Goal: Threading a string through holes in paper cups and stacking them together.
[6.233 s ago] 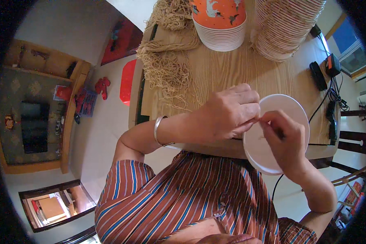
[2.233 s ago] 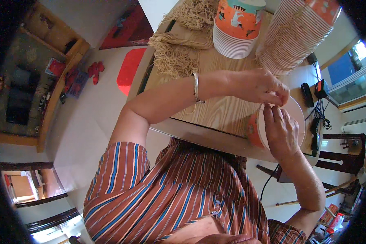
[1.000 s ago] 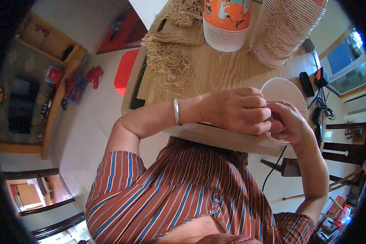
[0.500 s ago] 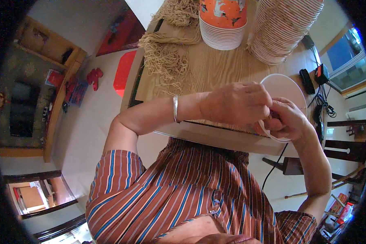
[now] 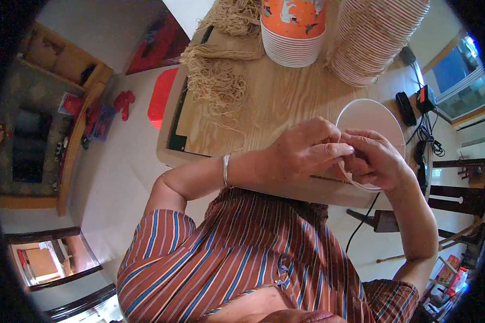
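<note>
My left hand [image 5: 307, 148] and my right hand [image 5: 376, 159] meet at the left rim of a white paper tub [image 5: 369, 116], whose round opening faces me by the table's near edge. Both hands are closed, thumbs and fingertips pinched close together. What lies between the fingertips is too small or hidden to make out. A thin strand seems to cross the tub's rim just right of my right hand. Loose tan string [image 5: 218, 83] lies in a tangled heap to the left, and one end trails toward my left wrist.
Farther back on the wooden table [image 5: 285, 97] stand a stack of orange printed tubs [image 5: 293, 37] and a taller stack of white tubs [image 5: 380, 40] with string hanging over it. A black adapter [image 5: 425, 98] and cables lie at the right edge. A red stool [image 5: 161, 97] stands left.
My left hand has turned and shifted slightly left and down, its fingers now pointing toward the right hand's fingertips. The view has shifted slightly, and more of the tub's opening shows.
</note>
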Demonstrator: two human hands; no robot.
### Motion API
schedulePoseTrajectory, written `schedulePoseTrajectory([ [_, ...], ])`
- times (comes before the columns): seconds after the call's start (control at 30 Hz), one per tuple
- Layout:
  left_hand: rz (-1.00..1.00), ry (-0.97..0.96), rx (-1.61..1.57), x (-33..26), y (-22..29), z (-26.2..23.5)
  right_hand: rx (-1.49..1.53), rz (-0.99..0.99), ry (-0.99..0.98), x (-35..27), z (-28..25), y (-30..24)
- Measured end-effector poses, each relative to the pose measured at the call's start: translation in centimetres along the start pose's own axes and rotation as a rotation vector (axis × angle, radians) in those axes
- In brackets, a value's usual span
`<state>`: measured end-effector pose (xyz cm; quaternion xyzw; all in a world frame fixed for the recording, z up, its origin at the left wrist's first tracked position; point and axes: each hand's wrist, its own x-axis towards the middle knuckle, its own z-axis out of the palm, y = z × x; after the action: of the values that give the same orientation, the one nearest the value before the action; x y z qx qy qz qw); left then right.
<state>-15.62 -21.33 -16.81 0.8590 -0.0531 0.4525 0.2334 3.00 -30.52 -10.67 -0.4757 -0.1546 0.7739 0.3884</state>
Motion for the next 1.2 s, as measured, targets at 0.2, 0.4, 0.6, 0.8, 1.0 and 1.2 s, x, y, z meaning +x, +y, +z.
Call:
schedulePoseTrajectory([
  [0.2,-0.084,0.058,-0.008,-0.8,-0.1,0.5,-0.04,-0.042,-0.128,0.2,-1.1,0.4],
  [0.4,0.066,-0.088,0.067,1.0,0.5,-0.6,-0.014,-0.005,0.022,0.0,0.1,0.2],
  [0.6,0.131,-0.139,0.049,1.8,-0.3,-1.1,-0.067,-0.018,0.003,0.1,-0.2,0.3],
  [0.8,0.191,-0.203,0.085,2.4,-0.5,-1.2,-0.093,-0.048,0.031,-0.1,0.3,0.3],
  [1.0,-0.255,0.11,-0.185,0.0,0.1,0.9,-0.233,-0.138,0.028,0.0,-0.1,0.7],
  [1.2,-0.625,0.18,-0.416,-1.2,0.8,1.5,-0.312,-0.245,0.21,0.0,0.5,1.2],
])
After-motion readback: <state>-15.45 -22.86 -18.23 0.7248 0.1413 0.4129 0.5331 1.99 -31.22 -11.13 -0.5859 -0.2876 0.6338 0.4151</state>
